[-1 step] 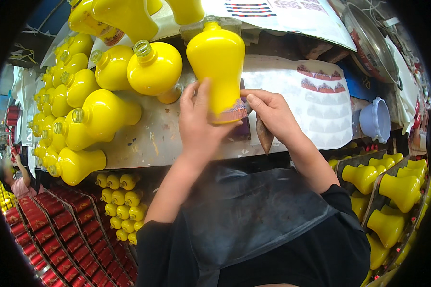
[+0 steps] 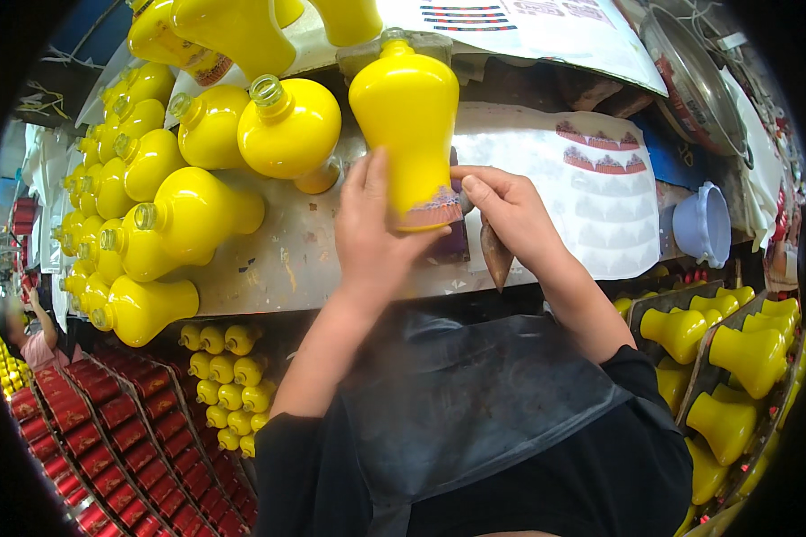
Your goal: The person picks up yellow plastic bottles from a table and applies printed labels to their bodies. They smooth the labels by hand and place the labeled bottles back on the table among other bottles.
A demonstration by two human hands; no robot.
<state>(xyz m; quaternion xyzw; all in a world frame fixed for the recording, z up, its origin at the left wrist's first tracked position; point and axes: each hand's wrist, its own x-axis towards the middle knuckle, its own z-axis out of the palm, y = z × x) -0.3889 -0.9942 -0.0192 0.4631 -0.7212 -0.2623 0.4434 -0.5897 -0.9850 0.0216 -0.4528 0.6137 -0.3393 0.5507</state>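
A glossy yellow bottle with a bare glass neck lies in front of me, its neck away from me. Around its base end runs a patterned pink and purple decal band. My left hand holds the bottle near its base, fingers along the left side and underneath. At the band's right end is my right hand, thumb and forefinger pinched together. A brown tapered tool sticks out below that hand, point toward me; its upper part is hidden by the fingers.
Many yellow bottles crowd the metal table's left side. On the right lie a decal sheet and a pale blue bucket. A metal basin stands beyond. Racks of yellow bottles and red boxes flank me below.
The fingers of my left hand have shifted slightly against the bottle's side. The bottle and my right hand stay almost where they were.
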